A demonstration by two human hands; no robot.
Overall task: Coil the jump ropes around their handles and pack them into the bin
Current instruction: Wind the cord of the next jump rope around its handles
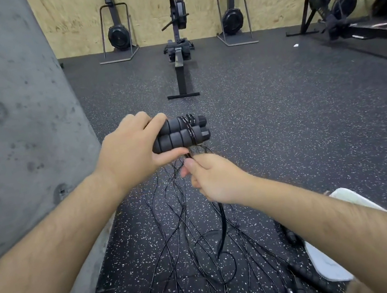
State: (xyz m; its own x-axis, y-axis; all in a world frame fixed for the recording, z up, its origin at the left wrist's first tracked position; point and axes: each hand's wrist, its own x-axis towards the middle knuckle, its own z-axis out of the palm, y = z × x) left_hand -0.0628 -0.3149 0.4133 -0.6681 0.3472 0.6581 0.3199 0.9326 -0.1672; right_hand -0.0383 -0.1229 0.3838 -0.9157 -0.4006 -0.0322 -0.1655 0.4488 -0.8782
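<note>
My left hand point(131, 149) is curled round the butt end of the paired handles point(175, 135), held above the floor point(285, 117) in mid-view. My right hand point(213, 181) sits just below them, thumb and fingers pinching the cord point(191, 131), which makes a few turns round the handles near their capped ends. The handles lie side by side, one above the other, with their long axis running across the view and the caps pointing right. The main risk, as I judge it, is the loose ropes point(185, 238) hanging in a tangle to the floor: if I pull more cord, it could drag a neighbouring strand into the coil or snag a knot. Slack in my pinch could also let the turns slide off the capped ends. I cannot pick out the bin with certainty.
</note>
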